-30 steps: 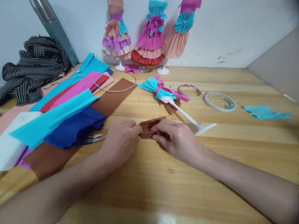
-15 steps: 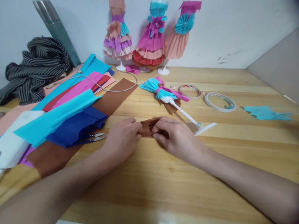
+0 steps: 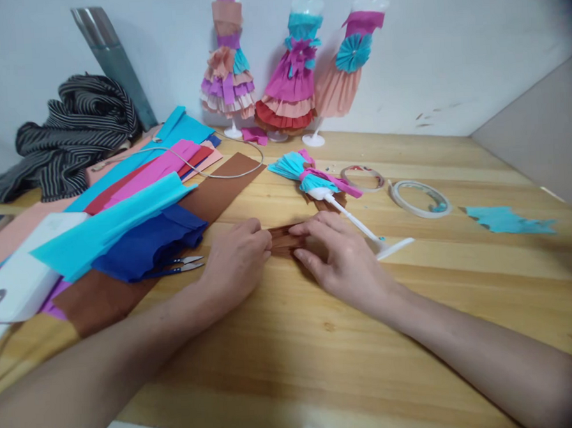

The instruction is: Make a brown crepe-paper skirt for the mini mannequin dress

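A small pleated piece of brown crepe paper (image 3: 282,240) lies on the wooden table (image 3: 321,340) between my hands. My left hand (image 3: 235,261) pinches its left end, fingers closed on the folds. On its right end rests my right hand (image 3: 339,259), fingers pressing down and gripping the pleats. Just behind them lies a white doll stand (image 3: 358,226) on its side, dressed in blue, pink and brown paper (image 3: 307,174).
Sheets of blue, pink, red and brown crepe paper (image 3: 137,215) are stacked at left, with small snips (image 3: 183,265) beside them. Two tape rolls (image 3: 419,197) and a blue scrap (image 3: 507,220) lie at right. Three dressed paper dolls (image 3: 288,80) stand against the wall. Striped cloth (image 3: 75,132) sits far left.
My hands have drawn closer together, squeezing the brown pleats tighter. My right hand's fingers now lie flatter over the paper. The view shifted slightly.
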The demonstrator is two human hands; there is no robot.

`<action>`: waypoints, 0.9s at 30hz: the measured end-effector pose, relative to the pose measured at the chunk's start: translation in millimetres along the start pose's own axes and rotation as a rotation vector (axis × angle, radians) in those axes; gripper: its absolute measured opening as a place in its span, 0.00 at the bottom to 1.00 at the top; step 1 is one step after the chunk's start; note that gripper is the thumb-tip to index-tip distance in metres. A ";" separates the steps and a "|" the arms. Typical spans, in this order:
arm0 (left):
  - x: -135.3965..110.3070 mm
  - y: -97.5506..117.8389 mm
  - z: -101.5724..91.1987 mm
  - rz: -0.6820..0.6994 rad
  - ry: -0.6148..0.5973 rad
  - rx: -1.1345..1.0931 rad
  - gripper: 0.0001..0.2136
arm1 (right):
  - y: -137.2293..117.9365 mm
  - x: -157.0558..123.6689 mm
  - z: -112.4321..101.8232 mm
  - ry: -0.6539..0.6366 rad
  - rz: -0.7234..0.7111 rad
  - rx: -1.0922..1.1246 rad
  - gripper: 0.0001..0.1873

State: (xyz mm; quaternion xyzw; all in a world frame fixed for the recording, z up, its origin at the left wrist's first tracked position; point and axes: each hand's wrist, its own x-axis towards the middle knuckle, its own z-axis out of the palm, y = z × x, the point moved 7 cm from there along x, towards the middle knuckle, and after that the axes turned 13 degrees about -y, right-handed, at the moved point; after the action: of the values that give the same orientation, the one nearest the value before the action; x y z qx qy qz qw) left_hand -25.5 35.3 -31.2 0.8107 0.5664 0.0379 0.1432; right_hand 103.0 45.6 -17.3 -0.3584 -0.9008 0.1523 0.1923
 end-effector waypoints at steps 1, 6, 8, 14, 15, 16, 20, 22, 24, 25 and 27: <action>0.6 -0.4 -0.5 0.002 0.003 0.004 0.08 | -0.3 1.2 -0.9 0.012 -0.026 -0.002 0.13; 2.4 -2.2 -1.2 -0.004 -0.006 -0.005 0.07 | 7.4 9.9 12.5 -0.056 -0.097 -0.055 0.23; 2.1 -1.9 -1.1 -0.007 -0.007 0.002 0.07 | 12.4 12.2 18.6 -0.083 -0.081 -0.060 0.23; 0.2 1.2 -4.0 0.001 0.022 0.046 0.08 | 7.8 12.4 18.0 -0.074 -0.122 -0.033 0.20; 0.0 1.3 -4.9 0.001 0.033 0.053 0.08 | 6.9 12.2 18.0 -0.081 -0.124 -0.025 0.20; -0.1 1.3 -5.7 0.003 0.043 0.055 0.07 | 6.5 12.1 18.2 -0.089 -0.123 -0.019 0.19; -0.5 -0.4 -6.5 0.032 0.080 0.027 0.07 | 6.7 11.4 19.4 -0.104 -0.109 0.006 0.19; -0.4 -2.1 -5.8 0.046 0.091 0.002 0.07 | 6.6 10.8 19.9 -0.100 -0.109 0.022 0.19; -0.1 -3.6 -5.6 0.052 0.103 -0.016 0.07 | 5.6 10.3 19.6 -0.085 -0.122 0.034 0.20; 0.0 -4.0 -5.6 0.054 0.108 -0.020 0.07 | 5.0 10.0 19.1 -0.072 -0.131 0.037 0.20; 0.3 -4.1 -5.5 0.059 0.111 -0.021 0.07 | 4.0 9.5 17.8 -0.045 -0.141 0.038 0.20</action>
State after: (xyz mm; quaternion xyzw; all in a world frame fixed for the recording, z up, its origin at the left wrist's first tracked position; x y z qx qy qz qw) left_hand -30.3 37.9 -27.1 0.8222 0.5488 0.0928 0.1187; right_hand 90.9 52.6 -32.4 -0.2867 -0.9249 0.1635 0.1890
